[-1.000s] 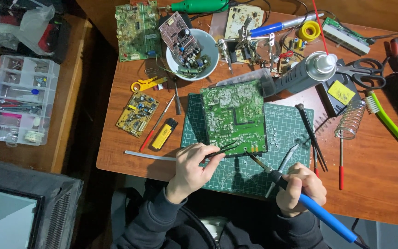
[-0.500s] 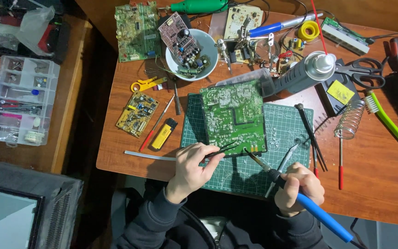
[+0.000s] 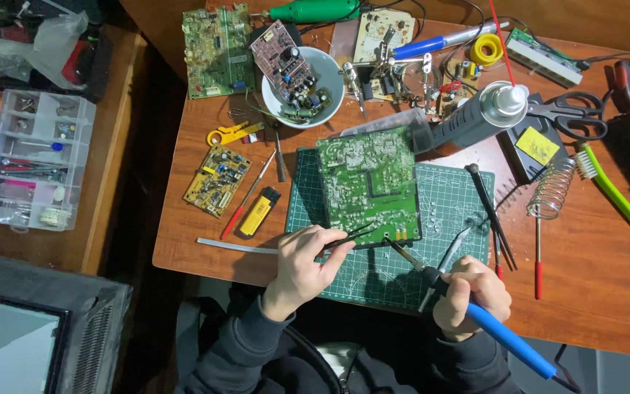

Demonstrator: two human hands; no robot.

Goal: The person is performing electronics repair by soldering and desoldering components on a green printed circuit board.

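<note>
Head view: my left hand (image 3: 304, 266) grips tweezers (image 3: 351, 237); my right hand (image 3: 468, 295) grips the iron (image 3: 475, 314).
Risk: the tip may slip at the board (image 3: 367, 186) edge and bridge neighbouring joints.

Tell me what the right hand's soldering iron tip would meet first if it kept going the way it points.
Probably the near edge of the green circuit board. The right hand aims the soldering iron up-left at it, close to the left hand's tweezers; height is unclear.

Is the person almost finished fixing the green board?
Can't tell how close. Already set up: the green board lies on the cutting mat, tools around it. In hand: the left hand holds tweezers and the right hand a soldering iron, both tips at the board's near edge. The soldering there isn't visibly finished.
</note>
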